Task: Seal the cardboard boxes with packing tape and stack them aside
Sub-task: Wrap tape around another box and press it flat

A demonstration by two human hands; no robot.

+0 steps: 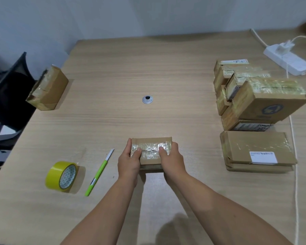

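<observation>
Fingers of the left hand are curled round the left end of the box, thumb laid across the top; the right hand mirrors it on the right end, so both are clamped on the box from opposite sides. Box is located near the front middle of the surface, between the two hands; whether it sits on the surface or is raised just clear cannot be told. A wrinkled band of clear tape runs along its top over the flap seam, and both thumbs lie on that band. Assessment: small corrugated card, judged light and reasonably stiff at the corners and end walls, softer across the top panel where the flaps meet. The taped strip looks glossy and is likely slick under a thumb; bare card at the ends offers better purchase. Recommended hold: end walls, as now, with moderate pressure only, since hard squeezing could bow the flaps and lift the tape. Contents unknown, so weight is unconfirmed. Roll and knife lie to the left, apart from the box. Stack of taped boxes stands well to the right; a lone box sits at the far left edge.
</observation>
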